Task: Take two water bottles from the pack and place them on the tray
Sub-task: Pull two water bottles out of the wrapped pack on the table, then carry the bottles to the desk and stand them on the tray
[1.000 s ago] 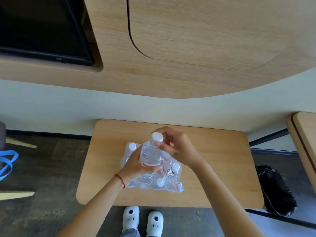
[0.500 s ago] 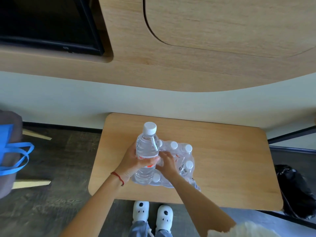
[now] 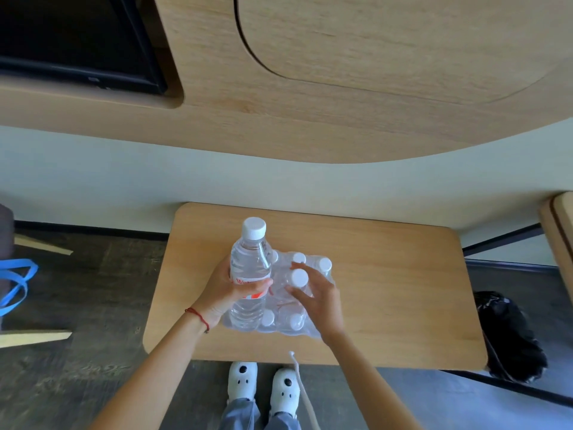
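A shrink-wrapped pack of water bottles [image 3: 313, 265] lies on the small wooden table [image 3: 387, 290]. My left hand [image 3: 226, 290] grips a clear water bottle with a white cap [image 3: 249, 265], upright above the pack's left side. My right hand [image 3: 319, 297] wraps its fingers around a second bottle [image 3: 298, 279] that rises out of the plastic wrap, white cap showing between thumb and fingers. Other white caps show inside the wrap. No tray is in view.
A wood-panelled wall and a dark screen [image 3: 77, 41] stand behind the table. A black bag [image 3: 508, 336] lies on the floor at the right, a blue strap [image 3: 15, 283] at the left. My white shoes [image 3: 263, 386] are under the near table edge.
My left hand has kept the first bottle upright and lifted it slightly. My right hand let go of its cap, dropped to the pack and closed on a second bottle, which now sticks up.
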